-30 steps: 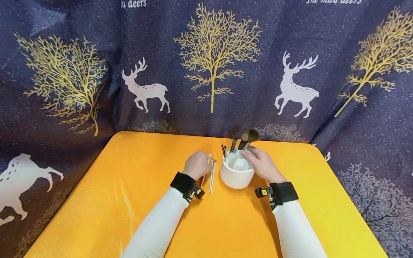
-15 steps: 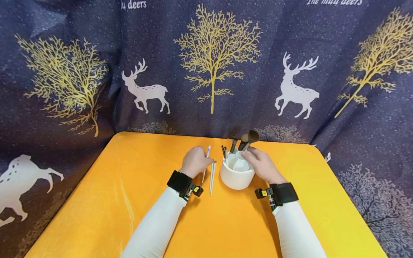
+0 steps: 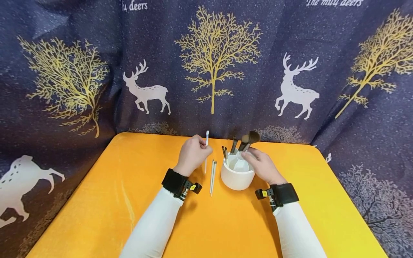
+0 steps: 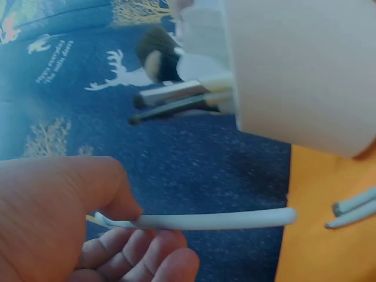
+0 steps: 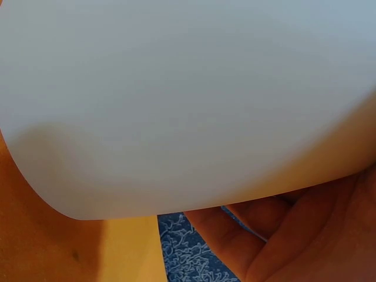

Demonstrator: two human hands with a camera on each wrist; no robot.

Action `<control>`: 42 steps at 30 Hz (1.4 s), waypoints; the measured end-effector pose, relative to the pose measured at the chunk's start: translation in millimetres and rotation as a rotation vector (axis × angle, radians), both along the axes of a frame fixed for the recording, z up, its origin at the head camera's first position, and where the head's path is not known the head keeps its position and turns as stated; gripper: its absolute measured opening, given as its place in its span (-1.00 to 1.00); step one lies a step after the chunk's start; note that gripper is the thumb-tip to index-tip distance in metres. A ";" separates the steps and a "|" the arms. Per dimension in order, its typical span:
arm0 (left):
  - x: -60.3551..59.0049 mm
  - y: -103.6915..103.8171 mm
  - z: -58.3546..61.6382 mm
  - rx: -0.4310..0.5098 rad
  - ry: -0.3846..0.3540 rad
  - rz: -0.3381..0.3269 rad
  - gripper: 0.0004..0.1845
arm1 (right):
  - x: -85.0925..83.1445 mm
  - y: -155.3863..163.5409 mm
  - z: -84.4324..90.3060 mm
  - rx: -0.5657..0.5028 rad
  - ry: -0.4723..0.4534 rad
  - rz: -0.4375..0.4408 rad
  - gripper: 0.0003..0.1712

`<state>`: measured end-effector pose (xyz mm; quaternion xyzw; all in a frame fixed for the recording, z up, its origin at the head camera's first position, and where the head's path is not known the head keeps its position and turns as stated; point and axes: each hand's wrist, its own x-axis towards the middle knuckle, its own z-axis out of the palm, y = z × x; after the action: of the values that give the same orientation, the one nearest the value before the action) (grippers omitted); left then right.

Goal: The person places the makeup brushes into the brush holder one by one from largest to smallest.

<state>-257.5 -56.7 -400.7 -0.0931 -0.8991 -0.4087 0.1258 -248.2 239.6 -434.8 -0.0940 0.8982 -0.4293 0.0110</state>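
My left hand (image 3: 193, 153) pinches a slim white makeup brush (image 3: 207, 138) between thumb and fingers, upright above the table. In the left wrist view, the brush's rounded end (image 4: 285, 216) points away from the hand; its other end is largely hidden. To the right stands a round white brush holder (image 3: 237, 179) with inner compartments. Several makeup brushes (image 3: 244, 141) stand in it, dark heads up. My right hand (image 3: 262, 165) holds the holder by its right side at the rim. In the right wrist view, the holder's wall (image 5: 176, 111) hides part of the fingers.
Two slim pale brushes (image 3: 212, 179) lie side by side on the orange tabletop (image 3: 155, 157), between the left hand and the holder. Behind the table hangs a dark blue curtain (image 3: 180, 68) printed with deer and trees.
My left hand has lifted the slim brush off the table, and the brush now stands more upright. The hand has shifted slightly back and left. The right hand and holder stay put.
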 end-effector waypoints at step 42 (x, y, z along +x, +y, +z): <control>25.1 30.2 17.0 0.149 0.390 -0.182 -0.81 | -2.4 2.4 0.5 -0.013 0.012 0.000 -0.04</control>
<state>-232.4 -26.5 -383.7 -0.2417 -0.8130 -0.4579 0.2664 -250.5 241.9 -434.3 -0.0964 0.8954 -0.4348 0.0051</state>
